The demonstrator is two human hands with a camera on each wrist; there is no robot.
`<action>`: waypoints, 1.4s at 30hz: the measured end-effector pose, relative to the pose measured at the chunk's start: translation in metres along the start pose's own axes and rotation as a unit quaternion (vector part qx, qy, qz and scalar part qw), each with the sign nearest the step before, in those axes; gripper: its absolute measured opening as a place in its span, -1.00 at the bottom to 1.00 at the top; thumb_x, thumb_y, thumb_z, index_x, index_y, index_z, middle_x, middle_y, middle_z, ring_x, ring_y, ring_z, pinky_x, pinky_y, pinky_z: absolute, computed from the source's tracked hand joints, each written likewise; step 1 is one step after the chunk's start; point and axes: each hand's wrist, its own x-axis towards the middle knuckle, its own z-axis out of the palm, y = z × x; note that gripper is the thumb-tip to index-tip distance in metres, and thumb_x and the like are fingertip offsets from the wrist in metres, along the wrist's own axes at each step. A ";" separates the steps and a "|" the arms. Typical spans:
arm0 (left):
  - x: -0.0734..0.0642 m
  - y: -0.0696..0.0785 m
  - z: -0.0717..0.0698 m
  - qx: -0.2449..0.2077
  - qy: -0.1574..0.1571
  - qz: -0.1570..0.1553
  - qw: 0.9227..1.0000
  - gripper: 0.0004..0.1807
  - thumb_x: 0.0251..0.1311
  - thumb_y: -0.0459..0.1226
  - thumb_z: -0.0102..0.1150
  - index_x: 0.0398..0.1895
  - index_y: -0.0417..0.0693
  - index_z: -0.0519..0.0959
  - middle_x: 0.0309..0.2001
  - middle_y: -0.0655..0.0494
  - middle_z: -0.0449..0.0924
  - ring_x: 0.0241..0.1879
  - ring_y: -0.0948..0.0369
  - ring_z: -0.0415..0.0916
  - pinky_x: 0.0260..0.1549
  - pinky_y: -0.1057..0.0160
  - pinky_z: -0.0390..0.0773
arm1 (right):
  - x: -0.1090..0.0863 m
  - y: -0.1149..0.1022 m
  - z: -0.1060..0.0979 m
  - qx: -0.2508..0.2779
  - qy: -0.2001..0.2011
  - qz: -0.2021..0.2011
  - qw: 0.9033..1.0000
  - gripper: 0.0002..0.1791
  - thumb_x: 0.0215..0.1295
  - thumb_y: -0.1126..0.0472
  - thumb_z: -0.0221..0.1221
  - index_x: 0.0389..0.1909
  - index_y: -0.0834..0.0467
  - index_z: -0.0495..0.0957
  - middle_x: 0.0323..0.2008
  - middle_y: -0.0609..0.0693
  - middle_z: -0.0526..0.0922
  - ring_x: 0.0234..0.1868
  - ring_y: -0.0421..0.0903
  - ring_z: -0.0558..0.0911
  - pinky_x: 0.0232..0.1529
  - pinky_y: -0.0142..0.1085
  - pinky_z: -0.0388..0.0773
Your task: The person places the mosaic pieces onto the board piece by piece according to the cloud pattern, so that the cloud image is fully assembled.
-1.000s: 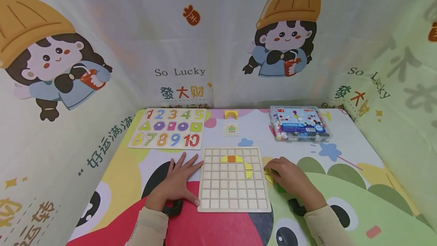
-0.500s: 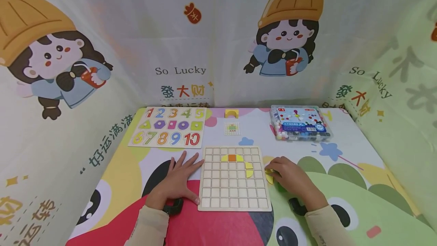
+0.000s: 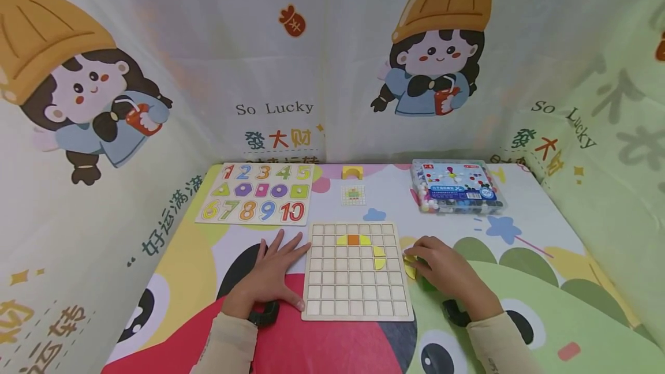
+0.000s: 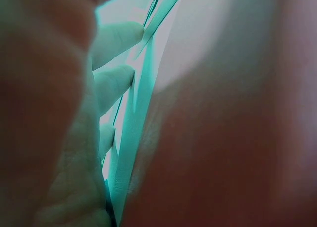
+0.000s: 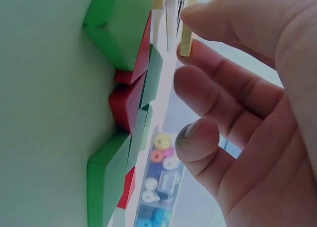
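Observation:
A wooden grid board (image 3: 340, 293) lies mid-table. Yellow quarter-circle pieces (image 3: 380, 262) and an orange square (image 3: 353, 240) sit in some of its upper cells. My left hand (image 3: 270, 276) is spread flat at the board's left side, its index fingertip and thumb tip at the edge. In the left wrist view, its fingers (image 4: 116, 43) are straight. At the board's right edge my right hand (image 3: 441, 267) pinches a thin yellow piece (image 5: 186, 42) between thumb and index finger. Another yellow piece (image 3: 411, 272) shows just below those fingertips in the head view.
Green blocks (image 5: 106, 172) and red blocks (image 5: 128, 105) lie near my right wrist. Behind the board stand a number puzzle (image 3: 254, 195), a small pattern card (image 3: 354, 195), a yellow arch block (image 3: 352, 172) and a clear bead box (image 3: 457, 186).
My right wrist has shifted very slightly to the right, while its fingertips stay by the yellow pieces. The left hand and the board keep their places.

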 end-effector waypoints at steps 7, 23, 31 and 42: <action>-0.001 0.000 0.000 -0.001 0.002 0.000 1.000 0.40 -0.45 0.31 0.70 0.66 0.32 0.26 0.73 0.12 0.03 0.73 -0.21 -0.35 0.55 -0.51 -0.44 | 0.013 -0.016 -0.005 0.000 -0.008 -0.053 0.999 -0.75 0.30 0.31 0.44 -0.03 0.04 0.80 -0.03 -0.01 0.68 -0.05 -0.11 0.63 -0.14 -0.20 0.71; 0.002 -0.001 0.000 -0.005 0.005 0.008 1.000 0.42 -0.43 0.32 0.70 0.67 0.31 0.23 0.74 0.13 0.00 0.73 -0.21 -0.36 0.55 -0.51 -0.45 | 0.087 -0.067 -0.009 0.027 -0.083 -0.156 0.984 -0.75 0.42 0.22 0.37 0.08 0.02 0.75 0.02 -0.02 0.68 -0.01 -0.11 0.68 -0.02 -0.21 0.74; 0.002 -0.001 -0.002 0.002 0.003 0.007 1.000 0.41 -0.42 0.33 0.69 0.67 0.31 0.23 0.74 0.12 0.00 0.73 -0.22 -0.35 0.54 -0.53 -0.43 | 0.114 -0.092 0.006 0.007 -0.137 -0.146 0.980 -0.74 0.47 0.19 0.33 0.12 -0.02 0.73 0.08 -0.06 0.69 0.10 -0.13 0.67 0.14 -0.20 0.73; 0.001 0.000 -0.003 0.013 0.002 0.008 1.000 0.42 -0.43 0.34 0.68 0.67 0.32 0.22 0.74 0.12 -0.01 0.73 -0.20 -0.34 0.56 -0.51 -0.38 | 0.133 -0.106 0.032 -0.031 -0.171 -0.148 0.974 -0.75 0.51 0.12 0.30 0.13 -0.06 0.75 0.07 -0.10 0.71 0.09 -0.18 0.67 0.17 -0.25 0.71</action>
